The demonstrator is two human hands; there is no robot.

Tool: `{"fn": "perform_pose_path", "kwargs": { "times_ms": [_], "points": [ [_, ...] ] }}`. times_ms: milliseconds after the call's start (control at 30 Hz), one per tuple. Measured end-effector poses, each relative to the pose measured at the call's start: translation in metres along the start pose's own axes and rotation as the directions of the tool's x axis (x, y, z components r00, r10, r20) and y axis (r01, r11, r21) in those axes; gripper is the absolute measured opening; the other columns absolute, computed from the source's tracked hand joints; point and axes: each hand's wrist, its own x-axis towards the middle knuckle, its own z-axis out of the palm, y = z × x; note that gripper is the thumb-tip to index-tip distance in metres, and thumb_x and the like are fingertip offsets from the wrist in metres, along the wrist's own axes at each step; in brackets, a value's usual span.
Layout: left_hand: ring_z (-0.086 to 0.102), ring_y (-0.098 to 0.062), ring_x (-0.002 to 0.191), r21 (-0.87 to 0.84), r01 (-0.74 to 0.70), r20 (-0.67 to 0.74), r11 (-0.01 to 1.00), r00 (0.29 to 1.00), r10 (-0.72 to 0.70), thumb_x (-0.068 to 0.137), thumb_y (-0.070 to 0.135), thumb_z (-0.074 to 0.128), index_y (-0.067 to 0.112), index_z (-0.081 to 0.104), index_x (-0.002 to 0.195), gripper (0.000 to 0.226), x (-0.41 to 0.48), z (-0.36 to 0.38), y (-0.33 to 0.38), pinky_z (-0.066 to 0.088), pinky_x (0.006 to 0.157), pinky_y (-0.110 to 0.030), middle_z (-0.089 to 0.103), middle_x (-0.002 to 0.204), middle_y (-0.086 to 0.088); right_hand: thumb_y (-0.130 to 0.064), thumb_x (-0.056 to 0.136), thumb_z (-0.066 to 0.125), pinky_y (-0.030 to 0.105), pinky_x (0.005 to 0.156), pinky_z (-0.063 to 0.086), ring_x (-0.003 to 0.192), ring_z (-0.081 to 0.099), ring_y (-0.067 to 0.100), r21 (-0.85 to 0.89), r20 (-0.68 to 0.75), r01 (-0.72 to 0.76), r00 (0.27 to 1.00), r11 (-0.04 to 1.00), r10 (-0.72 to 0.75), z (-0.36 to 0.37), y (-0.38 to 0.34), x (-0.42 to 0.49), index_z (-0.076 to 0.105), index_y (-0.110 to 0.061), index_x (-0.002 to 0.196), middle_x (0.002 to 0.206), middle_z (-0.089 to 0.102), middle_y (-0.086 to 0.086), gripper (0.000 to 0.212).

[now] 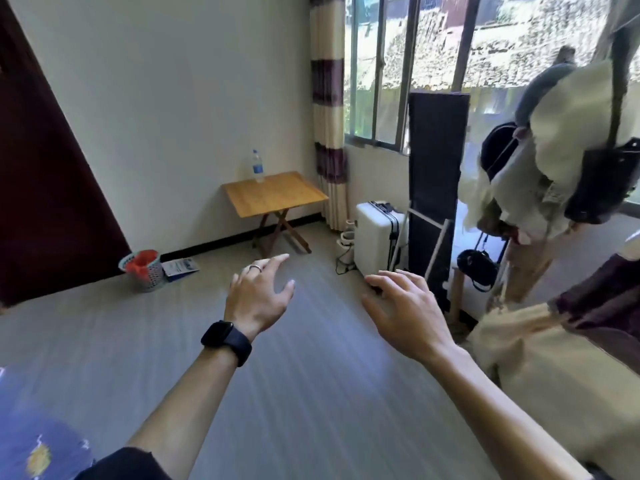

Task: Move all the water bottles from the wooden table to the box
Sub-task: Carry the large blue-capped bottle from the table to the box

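Water bottle (pixel 257 167): one clear bottle with a blue label and a pale cap, upright at the back edge of the bench, close to the wall
Bench (pixel 277 197): small wooden folding top on crossed legs, set against the white wall near the room corner
Left grip (pixel 258 299): the person's left hand, held out above the floor with its back up, fingers spread and relaxed, holding nothing; well apart from the bottle
Right grip (pixel 403 310): the right hand, level with the left and near it, back up, fingers loosely spread, holding nothing
Left wrist: black watch (pixel 227 341) strapped on; silver ring (pixel 255 268) on one finger
Floor (pixel 311 393): grey planks, streaked with blur
Left of bench: pale mesh basket (pixel 143 271) with something red-orange inside, on the floor by a dark red door (pixel 41 168); a blue and white booklet (pixel 180 268) lies just beside it
Right of bench: cream and purple striped curtain (pixel 327 98) hanging to the floor at the window (pixel 381 64); white suitcase (pixel 375 237) upright below the sill; tall dark panel (pixel 436 161) standing just beside the suitcase
Far right: pale garments (pixel 561 133) and dark bags hanging together, blurred
Near right: cream cloth (pixel 540 368), what lies under it cannot be told
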Motion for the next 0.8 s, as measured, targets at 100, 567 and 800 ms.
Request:
{"fn": "perform_pose_path", "kwargs": {
  "times_ms": [100,567,800],
  "points": [
    [0.051,-0.024,0.129,0.031,0.017,-0.039,0.999,0.999,-0.016,0.092,0.044,0.060,0.034,0.050,0.143,0.053,0.050,-0.021,-0.031,0.037,0.109,-0.042,0.056,0.141,0.000,-0.057,0.094,0.054,0.041,0.109,0.039,0.136,0.040,0.019,0.016,-0.022,0.041,0.999,0.999,-0.041,0.016,-0.015,0.065,0.061,-0.037,0.132,0.136,0.060,-0.012,0.044],
    [0.048,-0.023,0.131,0.080,0.081,-0.166,0.994,0.984,-0.066,0.093,0.043,0.061,0.034,0.050,0.143,0.052,0.308,-0.005,-0.080,0.035,0.112,-0.040,0.053,0.144,0.003,-0.056,0.092,0.057,0.035,0.108,0.040,0.135,0.037,0.014,0.152,-0.133,0.152,0.982,0.977,-0.132,0.085,0.012,0.354,0.061,-0.038,0.133,0.135,0.060,-0.014,0.045],
    [0.052,-0.021,0.129,0.013,0.166,-0.241,0.986,0.957,-0.158,0.093,0.043,0.062,0.033,0.053,0.141,0.049,0.408,0.009,-0.110,0.039,0.109,-0.036,0.055,0.141,0.004,-0.061,0.091,0.055,0.031,0.107,0.037,0.134,0.037,0.013,0.207,-0.128,0.228,0.970,0.951,-0.205,0.141,0.033,0.485,0.059,-0.042,0.133,0.134,0.060,-0.017,0.045]
  ]
}}
